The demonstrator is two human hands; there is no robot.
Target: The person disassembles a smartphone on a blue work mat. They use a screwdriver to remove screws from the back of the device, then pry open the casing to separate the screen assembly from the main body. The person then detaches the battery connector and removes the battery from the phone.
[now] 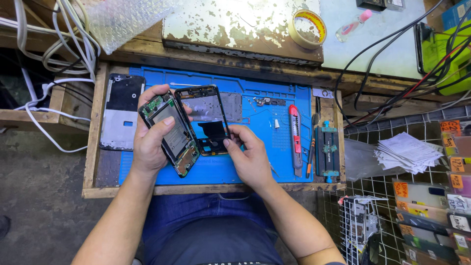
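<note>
Over the blue work mat on a wooden tray bench, the left hand is wrapped around an opened phone body, thumb pressed across its face, with green circuit boards showing bare at the top and bottom ends. Just beside it, touching along one edge, the right hand pinches the lower corner of a black phone frame between thumb and fingers, the frame tilted up from the mat. As far as the view shows, the phone is already split into its two halves and its insides are exposed; whether any part has been removed or swapped cannot be told, and the two halves are not joined. A second phone panel, black and silver, lies flat at the mat's left edge, well apart from the hands. To the right rest a red utility knife, a slim orange-handled tool and a small blue clamp fixture, all near the right hand's elbow room but not touching it. Small loose parts sit on the mat behind the frame. Farther back are a roll of tape, a small bottle, white cables and a stack of paper slips on a wire rack.
</note>
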